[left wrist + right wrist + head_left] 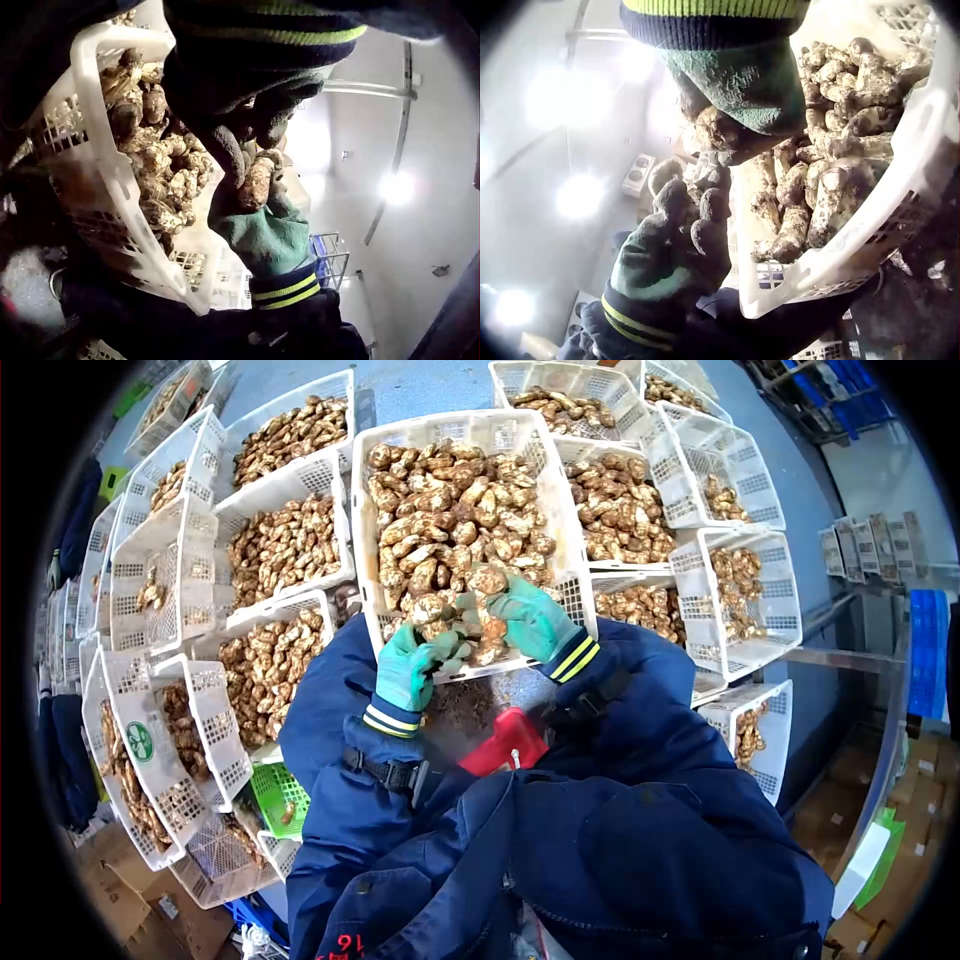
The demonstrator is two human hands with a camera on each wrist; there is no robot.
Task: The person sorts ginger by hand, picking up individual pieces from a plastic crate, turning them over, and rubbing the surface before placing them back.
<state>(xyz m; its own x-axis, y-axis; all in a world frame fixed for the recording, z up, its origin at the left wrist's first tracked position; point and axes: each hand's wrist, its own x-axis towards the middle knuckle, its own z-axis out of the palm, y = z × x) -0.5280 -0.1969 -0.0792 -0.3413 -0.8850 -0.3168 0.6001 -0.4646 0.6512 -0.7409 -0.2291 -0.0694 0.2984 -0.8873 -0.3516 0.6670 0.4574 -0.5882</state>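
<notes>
Navy work jacket fills the foreground at 6 o'clock as a worker in green gloves handles mushrooms above the 6 o'clock end of a loaded white crate, with further crates ranged from 9 around to 3. At 7 o'clock of the crate's load, the left grip curls against a round-capped mushroom, thumb and fingers bent around it. At 5 o'clock, the right grip pinches a long mushroom, its lower end close to the palm.

Good handling here would look light: cradle the thick middle rather than squeeze the cap, support both ends when turning it, and rub soil away along the stem instead of across it. Working low over the crate would spare a slipped piece a bruising drop, and keeping the two grips slightly apart would leave each surface open to view.

Seen from the head, the long mushroom's axis appears to run from 12 to 6 o'clock, toward the worker's body; from the left wrist, it tilts from about 1 to 7. Gloved fingers cover part of it, so which end carries the cap cannot be told with certainty.
</notes>
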